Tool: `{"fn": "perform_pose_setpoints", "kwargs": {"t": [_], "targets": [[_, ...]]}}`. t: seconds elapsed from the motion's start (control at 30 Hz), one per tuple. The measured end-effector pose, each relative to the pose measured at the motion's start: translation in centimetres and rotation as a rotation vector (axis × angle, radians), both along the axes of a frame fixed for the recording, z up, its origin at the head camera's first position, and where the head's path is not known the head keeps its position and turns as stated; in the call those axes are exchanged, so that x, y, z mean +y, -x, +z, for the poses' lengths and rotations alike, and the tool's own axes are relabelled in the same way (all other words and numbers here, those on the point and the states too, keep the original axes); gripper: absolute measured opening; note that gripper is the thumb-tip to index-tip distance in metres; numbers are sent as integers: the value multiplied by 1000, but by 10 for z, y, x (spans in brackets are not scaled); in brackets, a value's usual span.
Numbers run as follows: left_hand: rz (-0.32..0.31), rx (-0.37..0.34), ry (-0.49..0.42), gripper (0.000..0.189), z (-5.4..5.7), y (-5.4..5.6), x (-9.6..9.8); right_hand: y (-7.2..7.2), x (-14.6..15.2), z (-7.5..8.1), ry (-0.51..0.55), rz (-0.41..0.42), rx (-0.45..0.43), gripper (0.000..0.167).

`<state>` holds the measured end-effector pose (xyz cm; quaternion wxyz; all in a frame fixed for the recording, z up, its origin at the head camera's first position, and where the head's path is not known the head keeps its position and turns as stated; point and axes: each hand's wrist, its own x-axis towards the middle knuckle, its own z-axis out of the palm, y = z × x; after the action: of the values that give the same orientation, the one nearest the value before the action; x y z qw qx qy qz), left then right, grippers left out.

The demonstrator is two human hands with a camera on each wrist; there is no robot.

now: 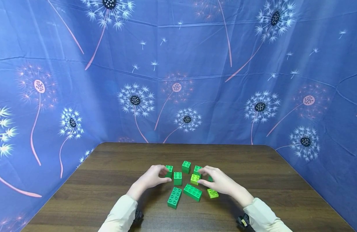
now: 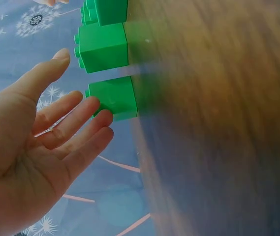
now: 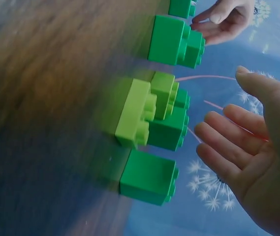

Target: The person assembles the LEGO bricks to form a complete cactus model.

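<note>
My left hand [image 1: 152, 177] hovers with relaxed, spread fingers beside a green toy brick [image 1: 169, 171]. In the left wrist view its fingertips overlap that brick's studs; whether they touch cannot be told. Just right of it stands another green brick [image 1: 177, 178]. My right hand [image 1: 222, 182], loosely bent and holding nothing, is over the right part of the group. Near its fingers are a lime brick [image 1: 195, 179] and a green brick [image 1: 197, 170] behind it. A further green brick [image 1: 210, 178] is partly hidden by this hand, and a low lime brick [image 1: 212, 193] lies below it.
Two long green bricks, one slanting [image 1: 174, 197] and one angled the other way [image 1: 192, 192], lie at the front of the group. A green brick [image 1: 186, 167] stands at the back. The brown wooden table [image 1: 114, 167] meets a blue dandelion-patterned cloth [image 1: 213, 96].
</note>
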<state>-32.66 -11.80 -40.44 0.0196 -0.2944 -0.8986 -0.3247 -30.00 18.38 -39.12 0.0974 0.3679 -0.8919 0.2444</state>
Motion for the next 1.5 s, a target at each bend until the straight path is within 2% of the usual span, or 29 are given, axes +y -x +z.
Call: {"fn": "perform_pose_setpoints", "kwargs": {"t": [0.17, 0.57, 0.9, 1.2, 1.5], "targets": [[1, -3, 14, 35, 0, 1, 5, -1, -5, -1, -11, 6, -89, 43], [15, -29, 13, 33, 0, 6, 13, 0, -14, -3, -58, 69, -184, 43], [-11, -17, -11, 34, -2, 8, 20, 0, -18, -11, -77, 99, -200, 43], [-10, -49, -28, 28, -4, 10, 22, 0, -21, -9, -100, 114, -264, 41], [-5, -57, -20, 28, -2, 9, 17, -2, -17, -7, -136, 115, -251, 33]]}}
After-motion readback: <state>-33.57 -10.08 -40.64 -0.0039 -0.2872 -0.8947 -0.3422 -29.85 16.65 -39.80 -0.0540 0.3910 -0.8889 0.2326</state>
